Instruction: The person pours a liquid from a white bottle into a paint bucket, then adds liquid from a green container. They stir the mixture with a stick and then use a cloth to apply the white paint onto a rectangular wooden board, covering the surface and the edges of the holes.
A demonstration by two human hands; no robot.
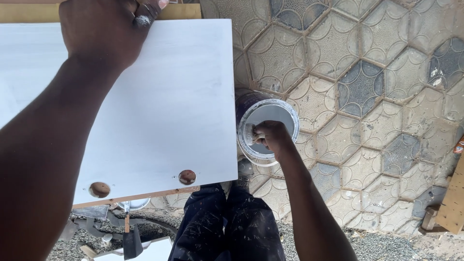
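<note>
My left hand (104,29) rests on the far edge of a white-painted board (164,106), gripping its top rim. The board lies flat before me and has two round recessed holes near its near edge. My right hand (271,137) reaches down into a paint bucket (290,113) holding white paint, on the paved ground to the right of the board. That hand is closed on a paint brush (249,134) whose bristles show at the bucket's left inner side.
Patterned hexagonal paving (367,87) covers the ground to the right. My paint-spattered dark trousers (227,227) show below. Wooden pieces (452,203) lie at the right edge. Metal parts and gravel (111,227) sit under the board's near edge.
</note>
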